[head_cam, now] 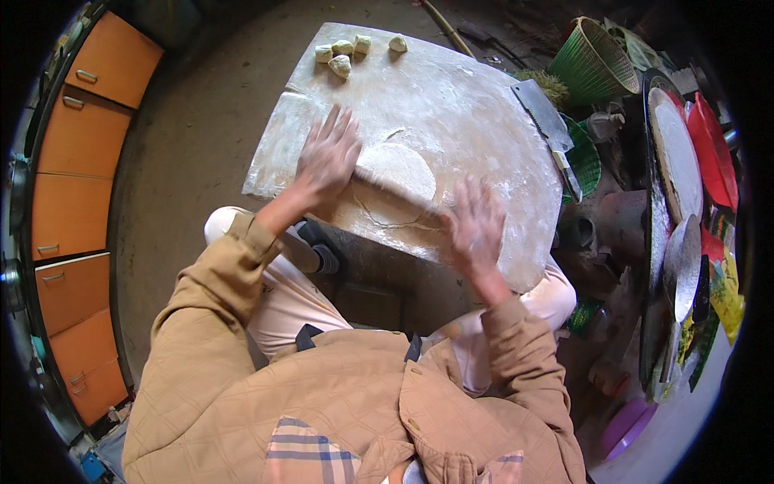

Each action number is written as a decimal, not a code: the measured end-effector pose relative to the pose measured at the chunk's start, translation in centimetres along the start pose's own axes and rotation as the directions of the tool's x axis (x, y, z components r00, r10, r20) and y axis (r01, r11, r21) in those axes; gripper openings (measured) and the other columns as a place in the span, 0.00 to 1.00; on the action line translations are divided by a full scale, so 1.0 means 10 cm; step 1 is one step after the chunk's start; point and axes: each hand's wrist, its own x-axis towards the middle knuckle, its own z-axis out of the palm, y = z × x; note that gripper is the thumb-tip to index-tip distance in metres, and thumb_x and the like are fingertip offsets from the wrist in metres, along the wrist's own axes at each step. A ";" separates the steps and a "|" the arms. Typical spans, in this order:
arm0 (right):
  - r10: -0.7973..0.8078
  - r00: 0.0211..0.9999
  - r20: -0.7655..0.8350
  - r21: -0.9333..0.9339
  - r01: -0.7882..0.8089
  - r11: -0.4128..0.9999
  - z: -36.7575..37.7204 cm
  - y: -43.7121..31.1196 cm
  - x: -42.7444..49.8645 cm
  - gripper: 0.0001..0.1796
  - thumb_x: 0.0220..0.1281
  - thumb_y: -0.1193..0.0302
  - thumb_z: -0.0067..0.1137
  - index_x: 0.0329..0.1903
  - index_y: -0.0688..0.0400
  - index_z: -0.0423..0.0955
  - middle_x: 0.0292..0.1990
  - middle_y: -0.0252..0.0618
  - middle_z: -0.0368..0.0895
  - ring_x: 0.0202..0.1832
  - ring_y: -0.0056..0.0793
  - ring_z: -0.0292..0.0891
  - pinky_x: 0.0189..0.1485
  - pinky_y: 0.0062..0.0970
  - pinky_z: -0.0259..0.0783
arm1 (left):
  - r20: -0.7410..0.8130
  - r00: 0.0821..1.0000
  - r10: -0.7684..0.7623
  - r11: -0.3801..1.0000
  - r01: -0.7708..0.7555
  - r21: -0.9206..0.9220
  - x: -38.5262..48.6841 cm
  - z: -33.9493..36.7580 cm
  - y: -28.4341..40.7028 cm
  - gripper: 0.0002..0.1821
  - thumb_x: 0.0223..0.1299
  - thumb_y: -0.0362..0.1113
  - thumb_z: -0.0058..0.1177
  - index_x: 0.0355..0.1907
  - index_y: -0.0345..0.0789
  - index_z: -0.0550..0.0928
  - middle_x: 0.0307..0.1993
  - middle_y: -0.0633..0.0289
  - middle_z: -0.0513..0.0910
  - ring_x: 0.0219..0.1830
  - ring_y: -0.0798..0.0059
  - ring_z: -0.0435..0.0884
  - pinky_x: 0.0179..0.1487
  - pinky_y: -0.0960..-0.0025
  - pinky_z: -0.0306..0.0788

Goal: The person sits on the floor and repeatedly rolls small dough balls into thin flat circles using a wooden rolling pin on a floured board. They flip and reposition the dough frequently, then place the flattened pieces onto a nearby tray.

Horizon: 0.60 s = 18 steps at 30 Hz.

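Observation:
A thin rolling pin (402, 191) lies slantwise across a round, flat sheet of dough (404, 166) on a floured wooden board (484, 130). My left hand (328, 150) rests with its palm over the pin's left end, fingers stretched forward. At the other end my right hand (479, 221), blurred, also has its fingers extended, its palm at the pin. Neither hand's fingers curl around the pin. Several small dough lumps (342, 47) sit at the board's far left, with one lump (398, 43) apart from them.
A cleaver (542, 118) lies at the board's right edge, its handle over a green basket (583, 157). Farther right stand a green woven bin (589, 63) and a dark round pan or tray (656, 242) carrying a floured disc (677, 154) and a ladle (683, 266). Orange cabinets (75, 212) line the left.

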 end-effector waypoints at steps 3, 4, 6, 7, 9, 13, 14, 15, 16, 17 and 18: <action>0.081 0.992 -0.093 -0.057 -0.087 0.995 0.12 0.33 0.76 0.32 0.79 0.51 0.40 0.70 0.62 0.66 0.75 0.53 0.60 0.79 0.53 0.49 0.76 0.57 0.46 | -0.163 0.984 -0.075 0.997 0.078 0.014 0.68 0.12 -0.19 0.38 0.78 0.57 0.32 0.77 0.29 0.56 0.80 0.48 0.48 0.83 0.56 0.40 0.82 0.49 0.39; 0.099 0.988 -0.118 -0.083 -0.109 0.991 0.17 0.51 0.95 0.33 0.79 0.51 0.39 0.72 0.63 0.63 0.76 0.53 0.58 0.79 0.52 0.48 0.76 0.57 0.46 | -0.177 0.981 -0.084 0.996 0.081 -0.023 0.92 0.17 -0.19 0.39 0.77 0.57 0.31 0.78 0.29 0.55 0.81 0.48 0.46 0.83 0.56 0.39 0.82 0.50 0.37; 0.140 0.978 -0.155 -0.066 -0.152 0.986 0.26 0.68 1.12 0.34 0.79 0.50 0.38 0.73 0.63 0.61 0.76 0.53 0.58 0.79 0.52 0.47 0.76 0.57 0.46 | -0.201 0.974 -0.109 0.992 0.095 -0.081 1.18 0.16 -0.19 0.41 0.77 0.59 0.29 0.79 0.30 0.52 0.81 0.49 0.42 0.83 0.57 0.37 0.83 0.51 0.33; 0.164 0.971 -0.174 -0.059 -0.176 0.983 0.29 0.72 1.12 0.35 0.79 0.49 0.38 0.74 0.63 0.61 0.76 0.53 0.57 0.80 0.52 0.47 0.76 0.57 0.46 | -0.198 0.977 -0.080 0.994 0.064 -0.087 1.13 0.14 -0.16 0.41 0.77 0.60 0.29 0.79 0.30 0.52 0.81 0.49 0.42 0.83 0.57 0.37 0.83 0.51 0.33; 0.162 0.981 -0.107 0.024 -0.161 0.987 0.34 0.57 0.85 0.40 0.78 0.45 0.39 0.75 0.65 0.57 0.76 0.57 0.56 0.79 0.54 0.48 0.77 0.56 0.46 | -0.190 0.981 -0.031 0.996 0.014 -0.091 0.83 0.10 -0.14 0.42 0.77 0.61 0.27 0.78 0.29 0.51 0.81 0.49 0.42 0.83 0.57 0.37 0.83 0.52 0.33; -0.006 0.991 0.132 0.048 0.000 0.999 0.05 -0.17 -0.22 0.47 0.70 0.46 0.52 0.75 0.72 0.54 0.74 0.65 0.57 0.76 0.59 0.54 0.78 0.53 0.47 | 0.021 0.991 0.131 0.991 -0.130 -0.040 -0.37 -0.15 -0.12 0.39 0.74 0.51 0.42 0.75 0.24 0.56 0.77 0.40 0.53 0.81 0.50 0.48 0.81 0.53 0.46; -0.067 0.985 0.157 0.159 0.042 0.986 -0.21 -0.39 -0.41 0.49 0.66 0.50 0.59 0.75 0.73 0.52 0.75 0.66 0.54 0.77 0.59 0.50 0.79 0.53 0.44 | 0.063 0.992 0.113 0.990 -0.107 -0.093 -0.63 -0.35 -0.02 0.38 0.72 0.47 0.45 0.75 0.25 0.56 0.77 0.41 0.55 0.81 0.50 0.49 0.81 0.53 0.46; -0.102 0.968 0.228 0.222 0.051 0.974 -0.32 -0.48 -0.61 0.50 0.64 0.52 0.62 0.75 0.72 0.50 0.76 0.66 0.51 0.79 0.60 0.46 0.79 0.52 0.41 | 0.103 0.987 0.122 0.990 -0.113 -0.088 -0.81 -0.47 0.01 0.38 0.72 0.46 0.46 0.75 0.25 0.56 0.77 0.41 0.55 0.81 0.50 0.49 0.81 0.53 0.46; -0.130 0.961 0.243 0.211 0.078 0.974 -0.34 -0.55 -0.75 0.50 0.64 0.52 0.62 0.76 0.72 0.50 0.76 0.65 0.51 0.79 0.59 0.46 0.79 0.52 0.41 | 0.148 0.982 0.121 0.991 -0.111 -0.076 -0.96 -0.54 0.00 0.38 0.72 0.45 0.46 0.75 0.25 0.56 0.77 0.41 0.55 0.81 0.50 0.50 0.81 0.52 0.46; -0.155 0.953 0.260 0.198 0.104 0.975 -0.33 -0.57 -0.81 0.50 0.64 0.52 0.61 0.76 0.71 0.50 0.76 0.65 0.50 0.79 0.59 0.46 0.79 0.52 0.41 | 0.192 0.974 0.122 0.992 -0.111 -0.067 -1.02 -0.57 0.00 0.38 0.71 0.44 0.46 0.76 0.25 0.56 0.77 0.42 0.56 0.80 0.49 0.50 0.81 0.52 0.46; -0.137 0.967 0.213 0.196 0.095 0.976 -0.29 -0.55 -0.76 0.49 0.64 0.52 0.61 0.76 0.71 0.51 0.76 0.65 0.51 0.78 0.59 0.47 0.79 0.52 0.42 | 0.153 0.981 0.121 0.990 -0.108 -0.090 -0.97 -0.55 -0.02 0.37 0.71 0.44 0.47 0.75 0.25 0.57 0.76 0.41 0.57 0.80 0.49 0.51 0.81 0.52 0.47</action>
